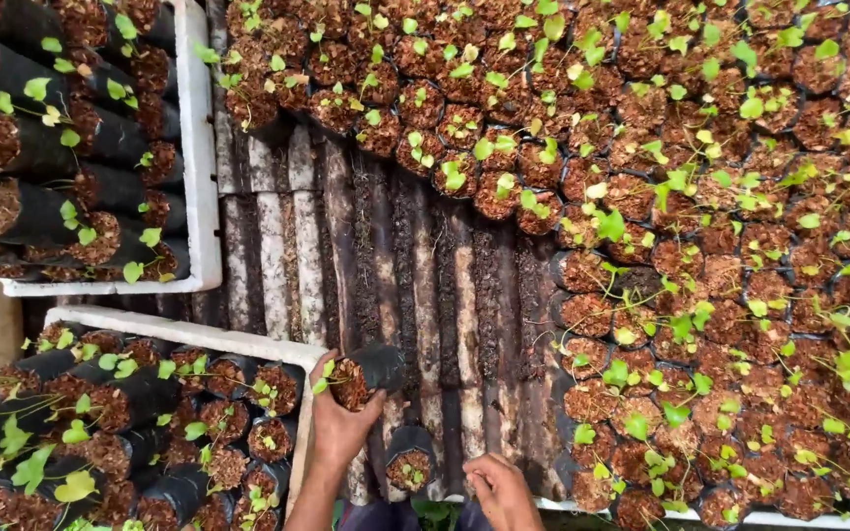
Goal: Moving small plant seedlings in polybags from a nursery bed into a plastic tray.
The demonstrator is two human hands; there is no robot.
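- Seedling bag [366, 374], a small black grow bag packed with reddish-brown fibre and carrying a green sprout, sits in the left hand [341, 423], tipped on its side so its open mouth faces left.
- It is held just off the right rim of the near white tray [199, 339], above the corrugated sheet [386, 265] that forms the working surface.
- Left-hand fingers are wrapped and clamped around the bag's lower body; the thumb side is partly hidden, but the grip looks firm.
- Right hand [499, 492] rests low at the frame's bottom edge, fingers curled together into a loose fist; I cannot tell whether anything is inside it.
- A second black bag [410, 462] stands upright on the sheet, between the two hands and just beside the right one.
- The near tray is crowded with like bags lying and leaning; a far white tray [199, 157] at upper left holds more, laid on their sides.
- A large block of upright bags [700, 246] fills the right and top of the view, ranked closely on the sheet.
- Judging by the pose, the step in hand is carrying one bag between the near tray and the standing block.
- Setting it down would call for turning it upright and seating it snugly against a neighbour, without crushing the sprout or spilling fibre.
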